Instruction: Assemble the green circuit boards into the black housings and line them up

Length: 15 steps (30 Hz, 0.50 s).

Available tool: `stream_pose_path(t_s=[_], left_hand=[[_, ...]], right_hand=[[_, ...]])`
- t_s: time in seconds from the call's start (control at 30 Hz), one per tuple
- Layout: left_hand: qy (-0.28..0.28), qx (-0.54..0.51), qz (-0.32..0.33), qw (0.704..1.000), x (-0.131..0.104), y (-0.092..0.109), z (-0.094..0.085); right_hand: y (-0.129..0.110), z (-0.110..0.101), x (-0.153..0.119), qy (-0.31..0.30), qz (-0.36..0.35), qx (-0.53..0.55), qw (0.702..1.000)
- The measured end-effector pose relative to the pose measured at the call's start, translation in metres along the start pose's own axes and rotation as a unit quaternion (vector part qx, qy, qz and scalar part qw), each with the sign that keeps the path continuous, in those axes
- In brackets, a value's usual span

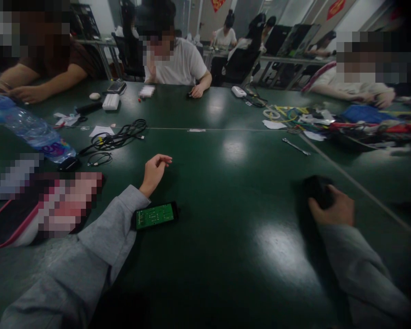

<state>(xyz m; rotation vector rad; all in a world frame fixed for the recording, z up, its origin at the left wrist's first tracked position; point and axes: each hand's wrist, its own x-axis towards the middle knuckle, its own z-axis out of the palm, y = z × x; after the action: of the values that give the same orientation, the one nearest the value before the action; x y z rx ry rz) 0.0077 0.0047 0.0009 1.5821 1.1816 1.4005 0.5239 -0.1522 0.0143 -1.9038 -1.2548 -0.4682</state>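
Note:
Raised over the green table [212,196], my left hand [155,172] has its fingers loosely stretched to the right and holds nothing. Just below its wrist lies a flat black-edged rectangle with a green, circuit-like face [155,216]; whether it is a phone screen or a circuit board I cannot tell. Far to the right, my right hand [337,206] is closed around a black blocky object [319,189], thumb on the near side. That object is dark and blurred, so its kind is unclear.
A tilted water bottle [30,125], black cables [119,137] and a pink-edged pouch [27,210] are at left. A wrench [295,146] and a tangle of coloured wires [294,114] lie at right. Several people sit across the table, one in a white shirt [183,57].

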Motion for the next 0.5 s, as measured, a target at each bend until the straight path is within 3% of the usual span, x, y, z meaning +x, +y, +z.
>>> stream_pose_path(t_s=[0.03,0.1,0.2,0.27,0.33,0.4,0.5], left_hand=[[-0.001,0.0,-0.001,1.0,0.0,0.0,0.0],[-0.001,0.003,-0.003,1.0,0.0,0.001,0.001],[-0.002,0.015,0.0,1.0,-0.002,0.008,0.001],[-0.012,0.031,0.011,0.999,-0.004,0.013,0.002],[-0.027,0.048,0.024,0.998,-0.005,0.016,0.002],[-0.04,0.077,0.038,0.996,-0.005,0.016,0.003],[-0.044,0.117,0.061,0.99,-0.004,0.012,0.002]], right_hand=[[-0.005,0.022,0.003,-0.051,-0.004,0.001,0.999],[-0.038,0.068,0.002,-0.105,-0.06,0.049,0.991],[-0.128,0.114,-0.017,-0.168,-0.19,0.162,0.954],[-0.185,0.123,-0.033,-0.22,-0.253,0.225,0.915],[-0.221,0.12,-0.043,-0.239,-0.279,0.26,0.893],[-0.233,0.113,-0.045,-0.23,-0.277,0.28,0.89],[-0.231,0.102,-0.042,-0.197,-0.254,0.307,0.895]])
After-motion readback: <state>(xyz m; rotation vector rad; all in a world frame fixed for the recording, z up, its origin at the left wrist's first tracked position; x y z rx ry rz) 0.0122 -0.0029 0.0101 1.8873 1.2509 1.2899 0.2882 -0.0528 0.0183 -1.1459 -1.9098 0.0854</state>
